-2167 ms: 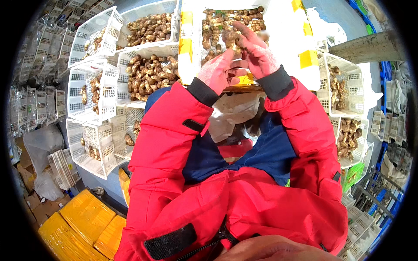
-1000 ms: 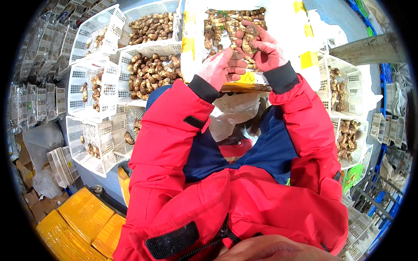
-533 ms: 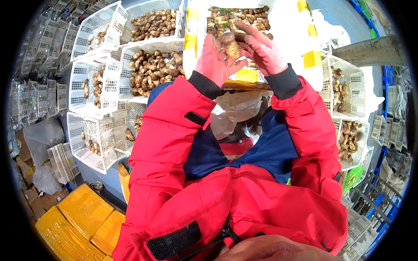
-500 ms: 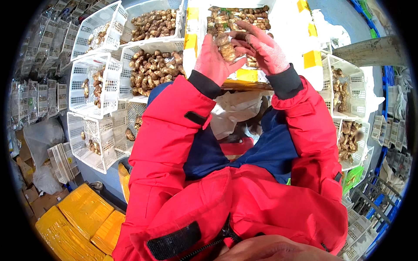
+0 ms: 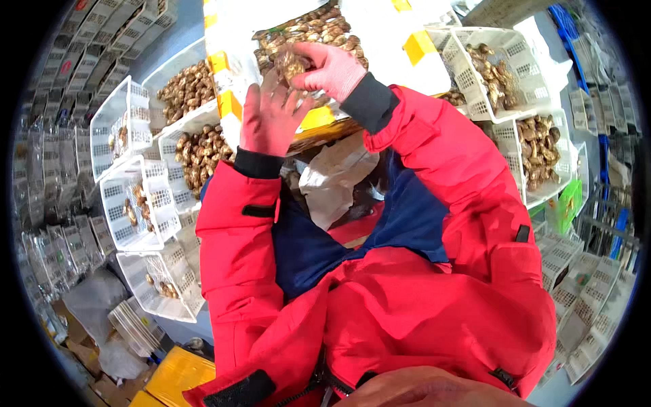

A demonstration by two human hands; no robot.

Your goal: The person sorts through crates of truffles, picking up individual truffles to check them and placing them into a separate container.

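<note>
A brown mushroom (image 5: 289,66) is pinched between the fingers and thumb of my right hand (image 5: 332,70), above the near left part of a white foam box (image 5: 383,41). My left hand (image 5: 270,121) is open just below it, palm up, its fingers spread and their tips close to the mushroom; whether they touch it I cannot tell. Inside the box, brown-capped mushrooms (image 5: 329,34) lie in packed rows. My right hand hides part of those rows. Yellow tape (image 5: 317,118) covers spots along the box's edge.
White plastic baskets of mushrooms stand on the left, one holding a dense heap (image 5: 202,154) and another only a few (image 5: 139,207). More baskets (image 5: 495,78) are on the right. Pale crumpled paper (image 5: 332,180) lies between my knees. Yellow-wrapped boxes (image 5: 178,376) sit at lower left.
Both hands have moved left in the picture, and the view has turned. The mushroom that was between both hands is now in my right hand's fingers, while my left hand has spread open.
</note>
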